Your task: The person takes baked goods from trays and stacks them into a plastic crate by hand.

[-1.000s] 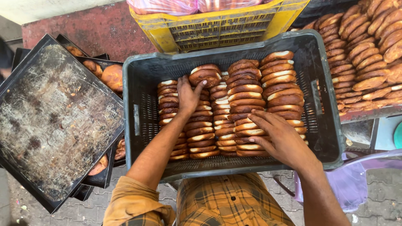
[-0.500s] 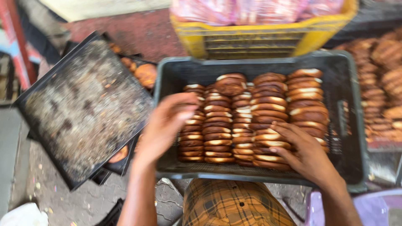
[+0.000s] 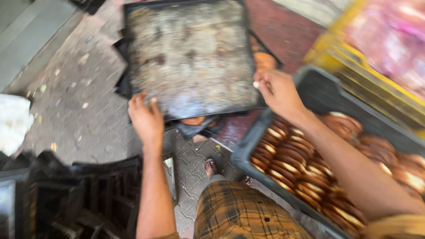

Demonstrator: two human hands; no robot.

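A large dark, stained baking tray (image 3: 190, 53) lies flat in the upper middle of the view. My left hand (image 3: 146, 118) grips its near left corner and my right hand (image 3: 278, 90) grips its near right corner. Under the tray a few brown buns (image 3: 264, 61) show on other trays. To the right stands a grey plastic crate (image 3: 250, 148) packed with rows of round brown baked rings (image 3: 292, 163). My right forearm crosses over the crate. The picture is blurred by motion.
A yellow crate (image 3: 354, 66) with pink-wrapped goods sits at the upper right. Dark empty crates (image 3: 75, 194) stand at the lower left. A paved floor (image 3: 75, 88) lies on the left, with my sandalled feet (image 3: 211, 168) below the tray.
Both hands left the baked rings in the grey crate and moved left onto the dark tray. The view swung left and down, so the crate now sits at the right.
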